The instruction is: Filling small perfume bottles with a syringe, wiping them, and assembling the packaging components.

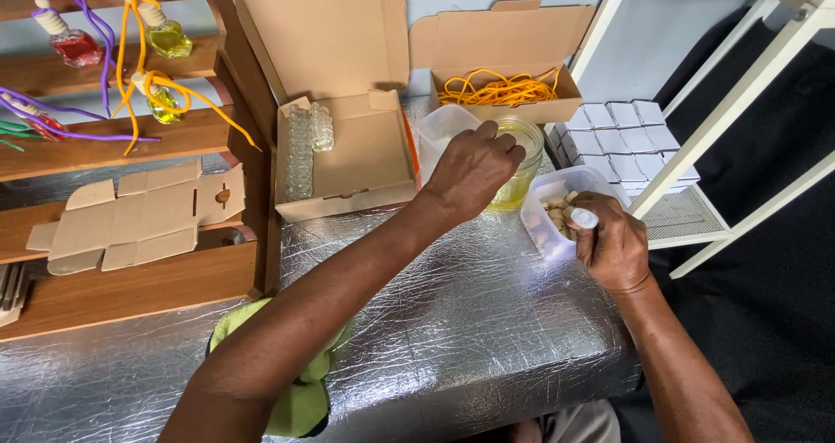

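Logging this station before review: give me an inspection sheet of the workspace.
Surface: table covered in silver foil.
Job's things: glass jar of yellow liquid; small clear bottle; tub of corks.
Clutter: open box of empty glass bottles; box of yellow cords; flat carton blank; green cloth; white boxes.
Grippers: left hand over the jar; right hand grips the bottle.
Cables: nothing seen.
Surroundings: wooden shelves with filled corded bottles; white rack.

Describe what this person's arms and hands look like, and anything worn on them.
Both forearms are bare as far as the frame shows: no sleeves, gloves, watch or bracelets. The left hand and right hand show no rings on the visible fingers, and the nails look short.
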